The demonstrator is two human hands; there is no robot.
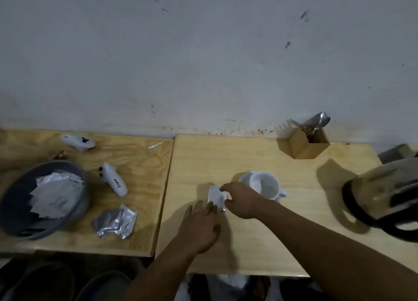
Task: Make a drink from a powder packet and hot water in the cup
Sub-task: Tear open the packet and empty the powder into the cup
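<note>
- The powder packet (216, 197), a small silvery sachet, lay flat on the bench (248, 155) near its middle, just in front of and to the left of the cup; it looked roughly square, so no long axis could be told, and its edges sat slightly askew to the bench's front edge.
- The right hand (243, 200) reached over the packet with thumb and fingers spread around it, touching its edges; whether it gripped it could not be told.
- The left hand (200, 227) lay palm down, fingers extended and open, fingertips at the packet's near edge, holding nothing.
- The white cup (264, 184) lay tipped, its mouth facing the camera, interior empty.
- A wooden holder (304, 146) near the back edge held spoons (320, 121).
- A kettle (382, 198) stood at the right edge.
- On the adjoining left bench (135, 164), a grey bowl (13, 210) held silvery packets; more loose packets (115, 221) lay beside it.
</note>
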